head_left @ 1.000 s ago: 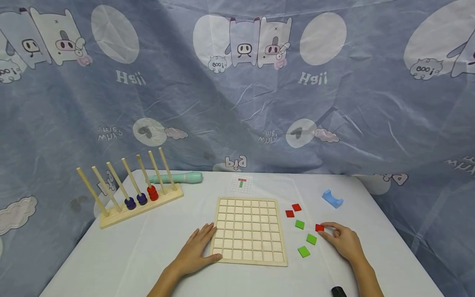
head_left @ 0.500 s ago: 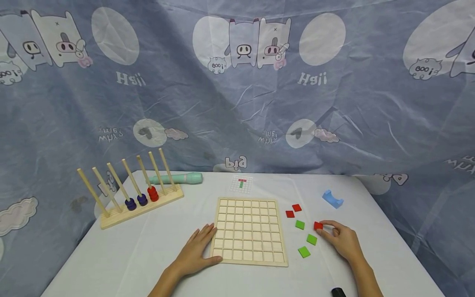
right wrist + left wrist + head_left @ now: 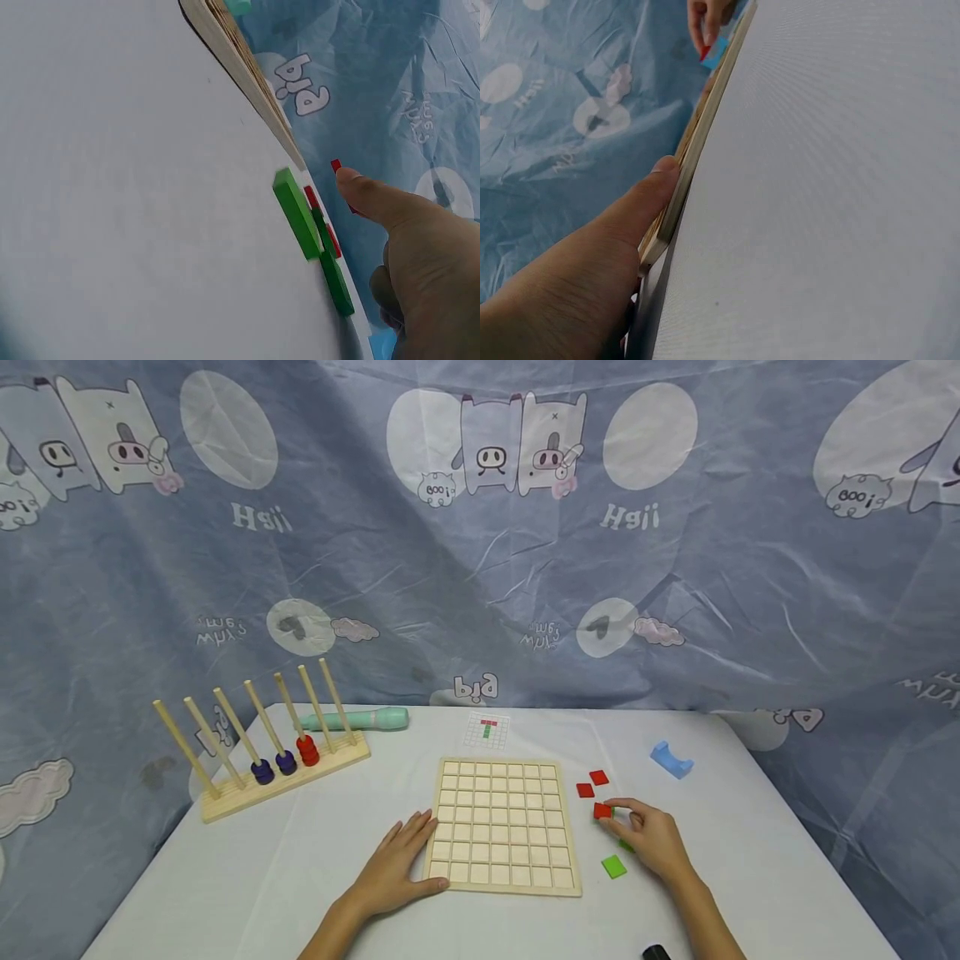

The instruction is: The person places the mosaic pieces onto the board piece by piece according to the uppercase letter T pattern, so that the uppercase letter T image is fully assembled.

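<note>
Between the thumb and index finger of my right hand (image 3: 652, 841) is a red square tile (image 3: 602, 811), raised above the table in the right wrist view. Below that hand, two green tiles are partly covered, and a third green tile (image 3: 614, 867) lies nearer me. Two more red tiles (image 3: 585, 790) lie beside the far right part of a wooden grid board (image 3: 501, 827). My left hand (image 3: 393, 868) rests with straight, spread fingers at the board's left edge, its thumb (image 3: 649, 195) on the near corner. All the board's squares are bare wood.
Behind the board lies a pattern card (image 3: 487, 731) with a red and green T. A wooden peg rack (image 3: 288, 777) with blue and red rings and a mint-green microphone-shaped object (image 3: 375, 719) stand left. A blue curved block (image 3: 671, 761) lies right.
My right hand has lifted the red tile and carried it left toward the board, over the green tiles. My left hand has stayed at the board's edge.
</note>
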The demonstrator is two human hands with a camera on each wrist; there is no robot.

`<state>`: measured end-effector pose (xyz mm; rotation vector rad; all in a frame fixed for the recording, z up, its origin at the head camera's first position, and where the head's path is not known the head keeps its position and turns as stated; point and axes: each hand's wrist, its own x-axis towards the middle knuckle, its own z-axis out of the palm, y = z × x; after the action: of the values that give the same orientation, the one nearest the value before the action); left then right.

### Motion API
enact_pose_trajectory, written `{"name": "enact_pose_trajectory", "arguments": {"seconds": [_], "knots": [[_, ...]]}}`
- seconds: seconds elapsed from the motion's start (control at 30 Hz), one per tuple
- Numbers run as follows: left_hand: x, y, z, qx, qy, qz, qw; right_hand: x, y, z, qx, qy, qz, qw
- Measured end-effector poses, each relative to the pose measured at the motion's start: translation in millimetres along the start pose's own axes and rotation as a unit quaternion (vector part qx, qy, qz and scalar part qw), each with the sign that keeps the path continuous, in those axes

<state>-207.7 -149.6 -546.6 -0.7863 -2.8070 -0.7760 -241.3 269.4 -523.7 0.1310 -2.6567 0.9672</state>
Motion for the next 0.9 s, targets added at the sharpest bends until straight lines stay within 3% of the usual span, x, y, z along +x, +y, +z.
{"name": "enact_pose_trajectory", "arguments": {"seconds": [0.17, 0.4, 0.7, 0.9], "knots": [[-0.2, -0.1, -0.4, 0.003, -0.001, -0.004, 1.0, 6.4, -16, 18, 0.025, 0.002, -0.032, 0.9992], [-0.3, 0.8, -1.4, -0.001, 0.002, 0.002, 1.0, 17.6, -39, 46, 0.034, 0.036, -0.086, 0.9951], [-1.8, 0.1, 0.5, 0.002, 0.003, 0.008, 1.0, 39.3, -55, 77, 0.055, 0.033, -0.093, 0.9936], [-0.2, 0.8, -1.6, 0.002, 0.004, 0.006, 1.0, 52.8, -61, 87, 0.056, 0.02, -0.09, 0.9942]]}}
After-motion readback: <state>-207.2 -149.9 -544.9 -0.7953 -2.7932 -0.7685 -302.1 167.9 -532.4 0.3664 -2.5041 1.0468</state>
